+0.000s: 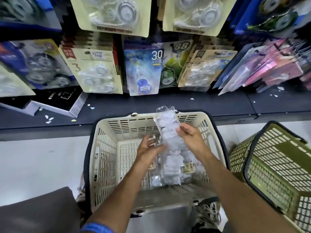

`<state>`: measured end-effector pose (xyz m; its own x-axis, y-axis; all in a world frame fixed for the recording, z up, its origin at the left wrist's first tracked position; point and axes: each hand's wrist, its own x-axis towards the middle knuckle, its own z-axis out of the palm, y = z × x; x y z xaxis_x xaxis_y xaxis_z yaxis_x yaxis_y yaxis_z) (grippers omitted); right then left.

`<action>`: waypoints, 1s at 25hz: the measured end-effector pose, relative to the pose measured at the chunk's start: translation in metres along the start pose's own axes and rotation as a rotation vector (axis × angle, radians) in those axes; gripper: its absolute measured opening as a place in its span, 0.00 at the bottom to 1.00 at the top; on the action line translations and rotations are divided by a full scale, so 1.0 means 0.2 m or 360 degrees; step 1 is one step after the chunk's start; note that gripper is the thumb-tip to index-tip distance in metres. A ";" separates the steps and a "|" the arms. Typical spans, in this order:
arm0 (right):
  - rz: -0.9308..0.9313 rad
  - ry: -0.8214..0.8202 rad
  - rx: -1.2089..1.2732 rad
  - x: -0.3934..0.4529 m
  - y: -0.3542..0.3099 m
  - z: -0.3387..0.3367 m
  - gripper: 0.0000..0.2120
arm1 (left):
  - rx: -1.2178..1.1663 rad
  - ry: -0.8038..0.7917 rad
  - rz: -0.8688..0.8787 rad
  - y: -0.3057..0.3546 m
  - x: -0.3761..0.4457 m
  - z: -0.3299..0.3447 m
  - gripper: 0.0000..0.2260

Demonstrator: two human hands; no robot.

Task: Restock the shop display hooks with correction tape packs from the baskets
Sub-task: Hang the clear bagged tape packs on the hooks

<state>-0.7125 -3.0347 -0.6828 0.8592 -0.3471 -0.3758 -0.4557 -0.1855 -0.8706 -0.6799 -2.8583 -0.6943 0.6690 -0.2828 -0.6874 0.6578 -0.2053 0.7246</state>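
hands over cream basket (101,148): right hand (191,138) grip clamped on clear pack (168,130), left hand (148,150) fingers apart.

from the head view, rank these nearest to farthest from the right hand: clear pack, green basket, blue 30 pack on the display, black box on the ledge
1. clear pack: held in the right hand over the cream basket.
2. green basket: on the floor to the right.
3. blue 30 pack: hanging on the display ahead.
4. black box: on the ledge, far left.
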 end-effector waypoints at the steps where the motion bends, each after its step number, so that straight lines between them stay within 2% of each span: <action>1: 0.0158 -0.0123 0.0184 -0.04 -0.03 0.04 0.09 | -0.0079 -0.0034 -0.0016 0.01 -0.01 0.01 0.24; 3: 0.0385 -0.0229 0.0299 -0.10 -0.02 0.12 0.09 | -0.0167 -0.0009 -0.0069 0.02 -0.05 0.04 0.15; 5: 0.0495 0.0047 0.0216 -0.12 0.05 0.14 0.09 | -0.0099 0.0078 -0.0119 0.00 -0.08 0.05 0.19; 7: 0.0550 0.0321 -0.0482 -0.12 0.16 0.09 0.11 | -0.0070 0.0133 -0.0136 -0.02 -0.11 0.05 0.26; 8: 0.0598 0.0360 -0.0782 -0.13 0.22 0.07 0.15 | -0.0078 0.0149 -0.0132 -0.04 -0.11 0.03 0.28; 9: 0.0631 0.0378 -0.0922 -0.14 0.26 0.06 0.21 | -0.0072 0.0146 -0.0148 -0.05 -0.10 0.02 0.29; 11: 0.0677 0.0448 -0.0950 -0.14 0.32 0.06 0.32 | -0.0090 0.0114 -0.0162 -0.06 -0.10 0.00 0.30; 13: 0.0683 0.0469 -0.0983 -0.13 0.31 0.06 0.35 | -0.0090 0.0127 -0.0160 -0.05 -0.09 -0.01 0.29; 15: 0.0764 0.0388 -0.0980 -0.12 0.28 0.05 0.33 | -0.0085 0.0149 -0.0157 -0.05 -0.08 -0.01 0.26; 18: 0.0861 0.0269 -0.0855 -0.11 0.27 0.02 0.22 | -0.0051 0.0119 -0.0148 -0.06 -0.07 0.00 0.22; 19: 0.0870 0.0244 -0.0857 -0.12 0.26 0.02 0.21 | -0.0047 0.0111 -0.0156 -0.05 -0.09 0.01 0.23; 22: 0.0870 0.0191 -0.1075 -0.13 0.31 0.06 0.34 | -0.0097 0.0101 -0.0142 -0.05 -0.08 0.02 0.28; 23: 0.0865 0.0176 -0.1032 -0.13 0.33 0.07 0.35 | -0.0093 0.0111 -0.0130 -0.05 -0.09 0.02 0.28; 25: 0.0909 0.0205 -0.0694 -0.14 0.32 0.06 0.37 | -0.0090 0.0091 -0.0142 -0.06 -0.09 0.02 0.29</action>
<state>-0.7635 -3.0258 -0.7308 0.4375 -0.5999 -0.6699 -0.8992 -0.2830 -0.3338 -0.7012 -2.8552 -0.6902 0.6243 -0.2116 -0.7520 0.7331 -0.1738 0.6575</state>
